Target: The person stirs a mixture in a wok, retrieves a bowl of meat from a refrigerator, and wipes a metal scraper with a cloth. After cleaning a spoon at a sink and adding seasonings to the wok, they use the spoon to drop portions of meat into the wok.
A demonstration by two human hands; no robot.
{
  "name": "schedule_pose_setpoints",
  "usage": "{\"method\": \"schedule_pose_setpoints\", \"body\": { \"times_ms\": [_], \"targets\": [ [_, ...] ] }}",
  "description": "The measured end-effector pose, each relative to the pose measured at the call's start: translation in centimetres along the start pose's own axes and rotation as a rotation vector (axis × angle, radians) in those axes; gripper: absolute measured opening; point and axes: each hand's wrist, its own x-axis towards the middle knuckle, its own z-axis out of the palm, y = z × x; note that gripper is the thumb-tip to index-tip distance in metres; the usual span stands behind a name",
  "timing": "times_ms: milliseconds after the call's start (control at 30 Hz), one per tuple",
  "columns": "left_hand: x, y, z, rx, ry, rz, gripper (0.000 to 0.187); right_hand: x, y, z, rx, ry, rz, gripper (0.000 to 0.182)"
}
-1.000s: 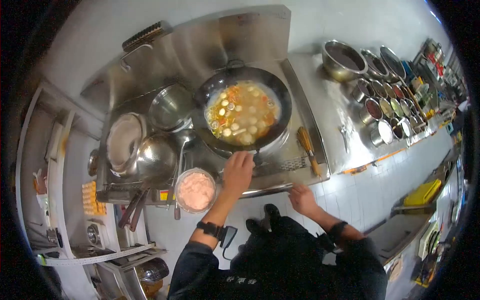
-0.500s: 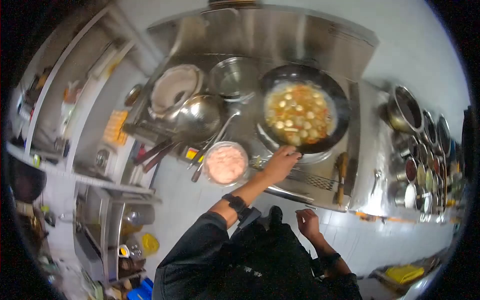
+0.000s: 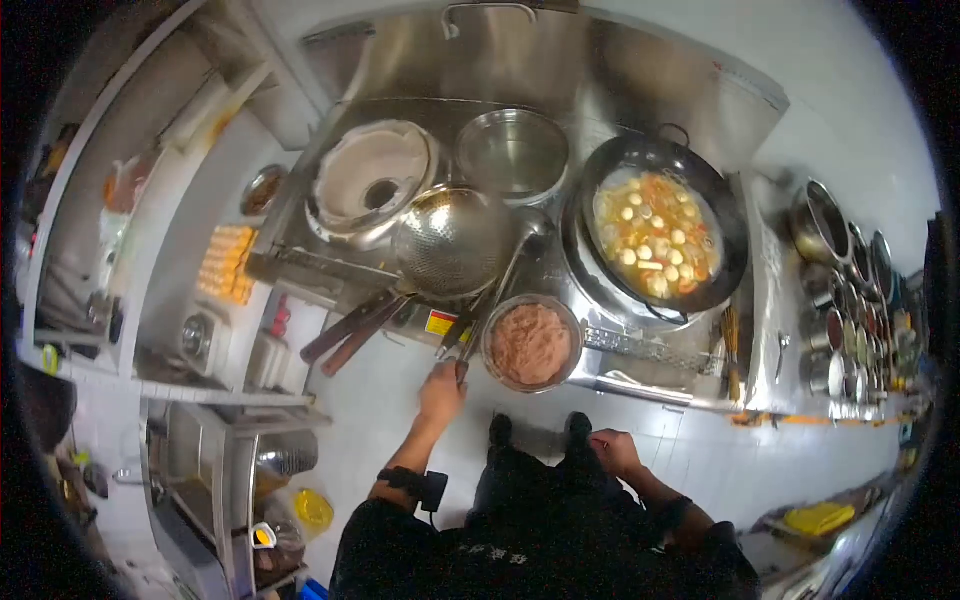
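My left hand (image 3: 442, 395) is closed around the handle end of a ladle (image 3: 537, 228), just in front of the stove. The ladle's bowl rests on the stove top, between a perforated strainer (image 3: 450, 245) and the wok. Right beside the handle is a clear bowl of pinkish minced meat (image 3: 532, 345). A black wok (image 3: 735, 235) holds broth (image 3: 655, 240) with pale round slices and orange pieces. My right hand (image 3: 615, 452) hangs low near my body with curled fingers; whether anything is in them cannot be made out.
A metal pot (image 3: 512, 155) stands at the back beside an unused burner (image 3: 375, 180). A bamboo brush (image 3: 732, 350) lies right of the wok. Seasoning containers (image 3: 828, 340) and a steel pot (image 3: 820, 222) line the right counter. Shelves with an orange egg tray (image 3: 228, 262) are at left.
My left hand has left the wok's near rim and moved left to the ladle handle. My right hand stays low. The view has shifted, so the stove appears further right.
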Motion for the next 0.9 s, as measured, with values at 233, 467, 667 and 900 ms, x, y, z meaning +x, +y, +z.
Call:
{"method": "schedule_pose_setpoints", "body": {
  "times_ms": [233,467,667,900],
  "targets": [
    [4.7,-1.4,-1.1,-0.221,-0.229,-0.017,0.05,-0.9,-6.0,1.8,0.015,0.121,0.16,0.013],
    [6.2,-0.5,-3.8,-0.435,-0.173,0.064,0.029,-4.1,-7.5,3.7,0.023,0.237,0.258,0.011],
    [4.3,1.0,-6.0,-0.988,-0.233,-0.085,0.019,-6.2,-5.7,4.5,0.008,0.256,0.356,0.014],
    [1.2,8.4,-11.9,-1.389,-0.232,0.257,0.035,-9.8,2.3,0.7,-0.206,-0.105,0.804,0.036]
  ]
}}
